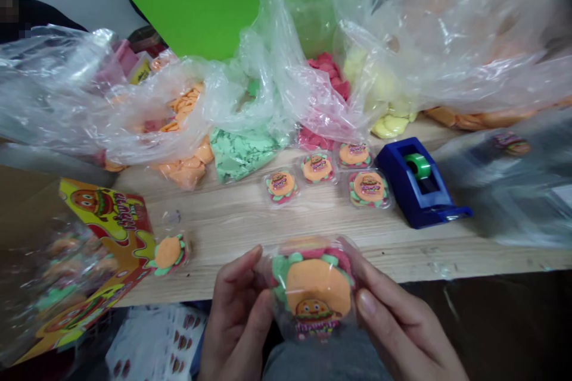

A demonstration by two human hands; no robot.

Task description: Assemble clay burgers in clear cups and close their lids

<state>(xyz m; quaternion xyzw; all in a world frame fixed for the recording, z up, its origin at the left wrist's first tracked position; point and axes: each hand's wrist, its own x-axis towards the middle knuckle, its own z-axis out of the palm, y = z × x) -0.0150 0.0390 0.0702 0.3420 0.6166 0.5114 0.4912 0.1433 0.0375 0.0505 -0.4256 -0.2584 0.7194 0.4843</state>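
Between my two hands, close to my lap, is a clear plastic clamshell pack (319,286) with a burger-shaped item inside: an orange bun, green and red layers, and a cartoon burger sticker on the front. My left hand (241,309) grips its left edge between thumb and fingers. On the opposite edge, my right hand (397,315) pinches with thumb and fingers. Beyond them on the table stand several more stickered packs (318,166). To their right is a blue tape dispenser (417,184) with a green roll.
Plastic bags of orange pieces (185,164), green pieces (243,152), red pieces (328,77) and yellow pieces (393,122) line the back. At left, a printed carton (107,208) holds packs, beside an unstickered burger pack (170,253). A sticker sheet (156,339) lies below the table edge.
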